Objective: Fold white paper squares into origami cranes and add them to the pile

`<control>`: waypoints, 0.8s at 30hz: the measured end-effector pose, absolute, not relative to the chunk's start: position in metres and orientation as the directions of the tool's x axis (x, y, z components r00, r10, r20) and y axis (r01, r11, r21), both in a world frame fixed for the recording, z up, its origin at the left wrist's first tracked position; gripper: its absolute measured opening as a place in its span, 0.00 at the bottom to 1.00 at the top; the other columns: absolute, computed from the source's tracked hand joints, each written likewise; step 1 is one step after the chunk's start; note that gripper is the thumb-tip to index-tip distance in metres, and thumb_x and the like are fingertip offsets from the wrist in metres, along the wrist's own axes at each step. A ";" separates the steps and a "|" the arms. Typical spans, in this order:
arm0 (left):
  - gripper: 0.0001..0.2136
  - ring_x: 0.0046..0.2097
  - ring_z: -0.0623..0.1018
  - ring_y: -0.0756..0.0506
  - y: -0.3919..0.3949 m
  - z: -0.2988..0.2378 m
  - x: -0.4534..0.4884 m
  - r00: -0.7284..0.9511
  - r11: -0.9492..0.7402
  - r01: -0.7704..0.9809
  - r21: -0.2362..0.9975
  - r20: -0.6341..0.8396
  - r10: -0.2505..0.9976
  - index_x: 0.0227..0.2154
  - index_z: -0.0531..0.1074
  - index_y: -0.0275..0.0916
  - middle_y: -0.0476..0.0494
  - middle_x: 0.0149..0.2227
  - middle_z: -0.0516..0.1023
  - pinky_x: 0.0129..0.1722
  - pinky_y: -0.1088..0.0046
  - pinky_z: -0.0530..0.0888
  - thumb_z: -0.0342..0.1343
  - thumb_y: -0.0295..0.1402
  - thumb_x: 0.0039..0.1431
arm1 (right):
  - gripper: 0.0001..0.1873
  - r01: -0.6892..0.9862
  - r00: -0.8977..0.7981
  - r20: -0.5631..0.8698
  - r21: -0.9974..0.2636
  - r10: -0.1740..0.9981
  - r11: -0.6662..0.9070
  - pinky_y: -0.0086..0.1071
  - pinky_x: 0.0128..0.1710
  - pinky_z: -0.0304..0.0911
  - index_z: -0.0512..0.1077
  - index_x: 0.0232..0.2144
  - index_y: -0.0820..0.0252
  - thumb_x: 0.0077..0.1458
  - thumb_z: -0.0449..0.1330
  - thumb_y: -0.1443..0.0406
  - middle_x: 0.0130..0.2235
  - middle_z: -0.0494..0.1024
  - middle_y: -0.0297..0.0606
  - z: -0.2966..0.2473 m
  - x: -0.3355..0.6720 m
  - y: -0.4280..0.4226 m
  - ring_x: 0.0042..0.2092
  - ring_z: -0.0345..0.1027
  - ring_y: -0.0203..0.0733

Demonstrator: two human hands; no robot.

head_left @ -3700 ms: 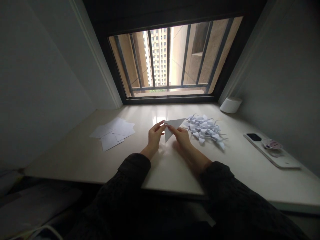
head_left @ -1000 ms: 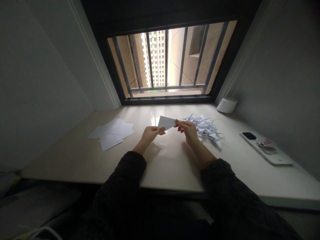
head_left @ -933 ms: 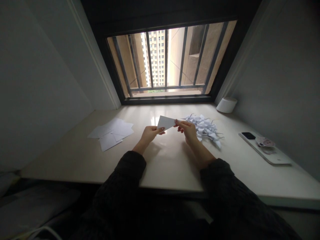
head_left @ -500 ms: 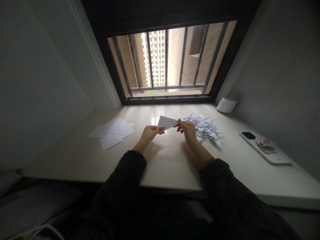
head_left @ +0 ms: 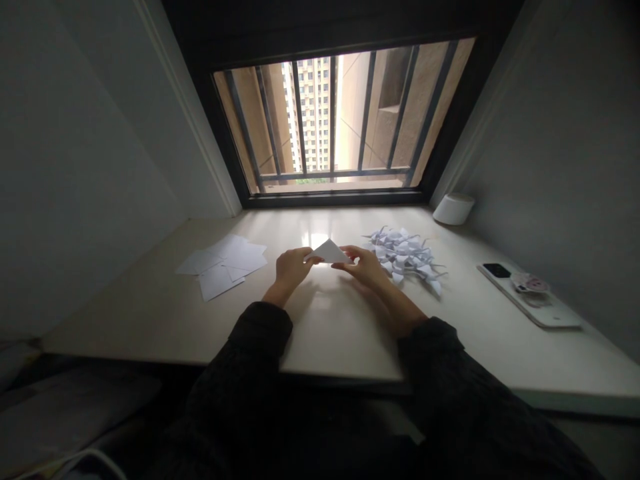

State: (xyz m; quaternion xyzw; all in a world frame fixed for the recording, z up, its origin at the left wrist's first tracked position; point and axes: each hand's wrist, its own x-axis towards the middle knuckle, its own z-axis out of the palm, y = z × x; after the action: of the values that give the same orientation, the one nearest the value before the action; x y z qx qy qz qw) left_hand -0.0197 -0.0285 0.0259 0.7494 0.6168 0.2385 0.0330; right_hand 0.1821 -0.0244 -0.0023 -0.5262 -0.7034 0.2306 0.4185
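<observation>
A small white sheet of paper (head_left: 329, 251), folded into a triangle with its point away from me, is held just above the sill. My left hand (head_left: 294, 268) pinches its left corner between thumb and fingers. At the right corner, my right hand (head_left: 364, 265) grips the same paper, thumb nearest me. Just beyond the right hand lies a heap of folded white paper cranes (head_left: 407, 257). Loose white paper squares (head_left: 223, 263) overlap one another to the left of my left hand.
The pale windowsill counter (head_left: 327, 333) ends at a front edge near my body. A white phone (head_left: 537, 300) with a grip on its back lies at the right. A white cylindrical object (head_left: 454, 209) stands in the far right corner, beside the barred window (head_left: 333, 193).
The paper has turned, so its point now faces away from me. My right hand has shifted slightly left and nearer, and both hands now hold the paper's lower corners.
</observation>
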 end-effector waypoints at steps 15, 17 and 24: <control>0.22 0.40 0.78 0.43 -0.013 -0.003 -0.010 -0.098 -0.239 0.187 0.953 0.260 0.961 0.42 0.76 0.39 0.39 0.39 0.80 0.42 0.67 0.70 0.66 0.42 0.42 | 0.21 0.249 0.053 0.202 -0.951 0.978 0.182 0.31 0.30 0.57 0.79 0.22 0.61 0.43 0.62 0.48 0.25 0.79 0.39 -0.010 0.176 -0.021 0.28 0.68 0.41; 0.16 0.41 0.77 0.43 -0.015 -0.007 -0.005 -0.005 -0.235 0.089 0.968 0.236 0.972 0.35 0.78 0.38 0.39 0.39 0.80 0.44 0.66 0.70 0.64 0.42 0.45 | 0.22 0.184 0.043 0.165 -0.971 0.985 0.155 0.31 0.29 0.57 0.79 0.23 0.61 0.42 0.63 0.47 0.26 0.80 0.41 -0.010 0.172 -0.023 0.29 0.68 0.40; 0.15 0.37 0.76 0.44 -0.023 -0.004 0.006 -0.013 -0.088 0.021 0.996 0.088 0.996 0.30 0.79 0.36 0.41 0.33 0.80 0.39 0.68 0.68 0.63 0.44 0.44 | 0.21 0.087 -0.012 0.097 -0.991 0.995 0.098 0.29 0.27 0.55 0.78 0.22 0.62 0.40 0.65 0.48 0.25 0.78 0.40 -0.012 0.162 -0.026 0.26 0.64 0.36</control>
State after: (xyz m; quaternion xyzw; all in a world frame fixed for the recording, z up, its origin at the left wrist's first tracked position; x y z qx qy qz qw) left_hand 0.0056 -0.0231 -0.0045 0.5232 0.4860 0.5198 0.4689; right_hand 0.1615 -0.0264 -0.0117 -0.4945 -0.5469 0.4546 0.4997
